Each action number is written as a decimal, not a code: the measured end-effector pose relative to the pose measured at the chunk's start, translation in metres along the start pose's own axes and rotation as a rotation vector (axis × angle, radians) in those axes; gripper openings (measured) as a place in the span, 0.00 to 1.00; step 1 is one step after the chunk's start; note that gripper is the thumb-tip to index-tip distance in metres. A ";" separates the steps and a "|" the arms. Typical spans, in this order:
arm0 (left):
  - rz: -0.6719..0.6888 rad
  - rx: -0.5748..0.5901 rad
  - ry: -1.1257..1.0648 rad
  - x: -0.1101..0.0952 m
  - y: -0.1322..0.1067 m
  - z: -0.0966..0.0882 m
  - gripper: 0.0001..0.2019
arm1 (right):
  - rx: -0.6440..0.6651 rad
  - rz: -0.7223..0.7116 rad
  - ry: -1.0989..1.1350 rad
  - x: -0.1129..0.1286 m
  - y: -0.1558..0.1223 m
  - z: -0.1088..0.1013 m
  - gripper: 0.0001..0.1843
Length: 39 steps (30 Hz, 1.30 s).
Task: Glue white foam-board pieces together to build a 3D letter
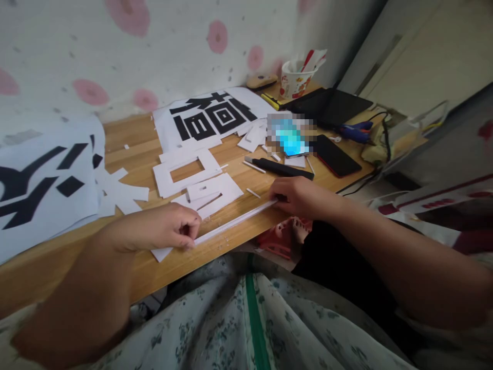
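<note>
A long, thin white strip [234, 222] runs along the near part of the wooden table. My left hand [165, 226] is closed at its left end, thumb and fingers pinching it. At the far right end my right hand [295, 195] has its fingers curled round the strip. Just behind the strip lie white cut-out pieces, one a rectangular frame [187, 172] and another a slotted piece [211, 195]. A black-handled cutter [283, 167] rests beyond my right hand, beside a small white stick [253, 193].
Sheets with large black characters lie at the left [46, 180] and at the back [215, 118]. A lit phone [295, 139], a dark phone [337, 155], blue pliers [354, 132] and a patterned cup [296, 79] stand or lie at the right. The table's edge is close to me.
</note>
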<state>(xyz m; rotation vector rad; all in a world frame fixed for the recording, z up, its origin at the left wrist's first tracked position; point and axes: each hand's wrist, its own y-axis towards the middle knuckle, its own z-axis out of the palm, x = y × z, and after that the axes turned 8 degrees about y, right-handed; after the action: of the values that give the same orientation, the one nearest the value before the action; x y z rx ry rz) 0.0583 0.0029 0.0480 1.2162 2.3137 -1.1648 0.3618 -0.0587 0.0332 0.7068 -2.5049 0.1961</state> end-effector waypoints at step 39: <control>-0.089 -0.142 0.321 -0.023 0.005 0.011 0.10 | -0.016 -0.029 0.041 -0.005 0.002 -0.001 0.06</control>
<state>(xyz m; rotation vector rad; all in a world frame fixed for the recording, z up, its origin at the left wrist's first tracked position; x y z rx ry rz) 0.0754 -0.0169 0.0515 1.3423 2.6557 -0.8649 0.3655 -0.0546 0.0312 0.7245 -2.4534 0.1782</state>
